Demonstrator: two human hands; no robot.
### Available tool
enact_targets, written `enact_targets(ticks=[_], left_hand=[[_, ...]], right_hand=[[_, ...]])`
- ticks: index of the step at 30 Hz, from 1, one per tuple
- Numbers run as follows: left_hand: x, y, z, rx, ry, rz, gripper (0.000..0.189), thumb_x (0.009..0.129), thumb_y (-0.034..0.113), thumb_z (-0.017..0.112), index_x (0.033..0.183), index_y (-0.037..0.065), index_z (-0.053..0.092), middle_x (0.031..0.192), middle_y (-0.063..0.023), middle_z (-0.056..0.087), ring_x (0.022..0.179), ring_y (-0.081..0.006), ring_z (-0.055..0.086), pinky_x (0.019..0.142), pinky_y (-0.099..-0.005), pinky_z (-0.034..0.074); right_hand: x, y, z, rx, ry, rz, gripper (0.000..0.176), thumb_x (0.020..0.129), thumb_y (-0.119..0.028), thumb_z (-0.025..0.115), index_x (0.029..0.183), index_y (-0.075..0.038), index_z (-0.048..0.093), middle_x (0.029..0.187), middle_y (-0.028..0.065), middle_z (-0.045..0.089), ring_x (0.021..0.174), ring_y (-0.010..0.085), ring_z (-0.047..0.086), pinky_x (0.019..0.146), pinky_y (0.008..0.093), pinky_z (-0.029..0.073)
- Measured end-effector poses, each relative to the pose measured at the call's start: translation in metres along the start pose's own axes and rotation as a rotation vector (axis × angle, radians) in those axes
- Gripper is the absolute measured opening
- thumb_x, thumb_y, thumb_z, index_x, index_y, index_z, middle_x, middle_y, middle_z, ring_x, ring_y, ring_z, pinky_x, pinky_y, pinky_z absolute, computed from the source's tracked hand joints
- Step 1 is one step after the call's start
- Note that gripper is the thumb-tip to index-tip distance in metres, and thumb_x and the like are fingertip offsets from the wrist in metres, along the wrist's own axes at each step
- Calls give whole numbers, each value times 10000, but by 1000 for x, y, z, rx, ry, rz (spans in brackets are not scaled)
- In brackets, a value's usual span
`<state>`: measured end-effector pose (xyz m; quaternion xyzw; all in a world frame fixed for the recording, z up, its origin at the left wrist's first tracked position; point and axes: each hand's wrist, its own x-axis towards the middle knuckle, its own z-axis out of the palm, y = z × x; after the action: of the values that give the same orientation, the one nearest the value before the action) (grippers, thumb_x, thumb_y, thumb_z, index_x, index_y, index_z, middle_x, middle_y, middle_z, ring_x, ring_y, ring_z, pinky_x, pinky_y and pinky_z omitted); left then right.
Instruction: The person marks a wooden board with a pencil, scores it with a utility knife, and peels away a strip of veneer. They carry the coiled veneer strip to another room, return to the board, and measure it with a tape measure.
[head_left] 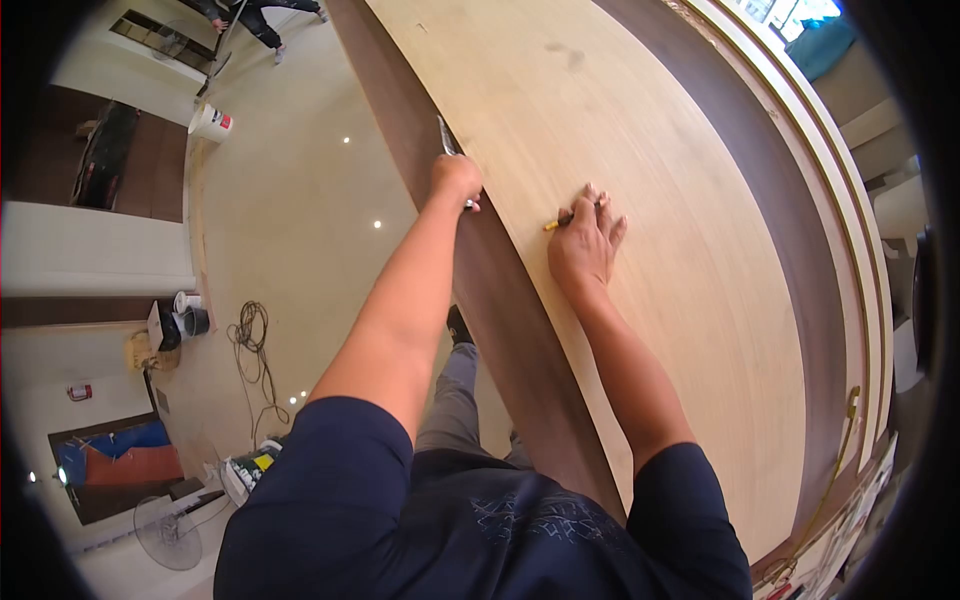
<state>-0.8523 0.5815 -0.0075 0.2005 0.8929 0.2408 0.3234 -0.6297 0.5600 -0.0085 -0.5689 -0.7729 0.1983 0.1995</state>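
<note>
"Pale wood, that board [660,270]?"

"Yes, smooth and finely grained, with a faint grey smudge [565,52] towards its far end. It lies on a brown panel [510,320], before the wearer."

"And the fingers?"

"Left hand [458,180] closed round a metal tool [446,135] at the board's edge; right hand [585,250] partly spread on top, pencil [560,222] held between its fingers."

"Farther off?"

"Coiled cable [252,335] on glossy floor [310,200], then a white bucket [211,123] and a person [262,22]."

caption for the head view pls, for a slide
Left hand gripping a metal tool by the edge of a board, right hand on it with a pen
</note>
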Motion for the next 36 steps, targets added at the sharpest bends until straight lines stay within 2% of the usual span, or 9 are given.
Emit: enact_targets(ticks=[3,5,11,13,20,23,24,31,36], left_hand=[[-81,-12,19,-252,14,-79,382,1003,186,445,822,-116,594,645,-219,652,464,-287,646,415,-392,550],[-127,-18,28,-193,20,-83,403,1018,259,411,965,-121,534,706,-244,659,490,-306,651,422,-404,549],[-161,-32,28,-267,-89,-66,429,1019,293,393,1111,-124,434,861,-268,660,540,-307,657,447,-403,557],[-156,-31,36,-303,98,-36,431,1007,282,431,1021,-145,492,667,-191,612,481,-250,604,393,-390,523],[-32,-18,-15,-281,103,82,411,946,236,471,786,-124,587,653,-221,638,472,-290,620,416,-400,510],[41,4,-57,-211,32,114,402,958,219,442,1005,-158,573,843,-303,680,585,-332,696,480,-404,570],[72,10,-66,-236,64,128,407,962,223,433,985,-155,583,821,-293,681,576,-329,694,476,-404,568],[273,72,-142,-220,134,155,456,981,245,415,811,-113,640,706,-237,683,535,-303,684,485,-378,571],[385,114,-183,-166,134,98,289,934,144,498,827,-61,673,711,-219,693,555,-275,691,472,-373,557]], right_hand=[[-4,-6,-11,31,-21,24,390,1017,-240,388,1344,-34,442,1513,173,389,1462,320,250,1194,515,81],[-6,-2,-9,13,-49,-14,397,1011,-212,380,1355,-21,429,1513,167,394,1461,324,251,1191,531,83],[-6,-7,-11,6,-9,-17,406,1006,-197,361,1356,0,423,1538,146,365,1465,323,245,1190,547,77],[-7,-7,-11,0,-38,-4,435,1007,-207,362,1388,0,395,1542,149,357,1469,318,238,1192,541,77],[-4,-14,-15,-57,-95,60,512,998,-238,406,1452,-11,338,1542,137,359,1476,296,225,1202,507,71],[2,-12,-7,-133,-67,61,487,983,-246,456,1420,-38,400,1520,130,394,1457,290,266,1196,497,109],[0,-11,-4,-170,-64,67,478,977,-249,476,1408,-50,422,1509,128,410,1448,288,284,1193,494,127],[6,-17,0,-285,-82,84,177,941,-229,530,1025,-78,495,1521,115,400,1450,310,273,1193,522,97],[7,-13,4,-350,-76,24,166,899,-192,573,958,-88,457,1502,150,419,1436,349,284,1177,541,104]])
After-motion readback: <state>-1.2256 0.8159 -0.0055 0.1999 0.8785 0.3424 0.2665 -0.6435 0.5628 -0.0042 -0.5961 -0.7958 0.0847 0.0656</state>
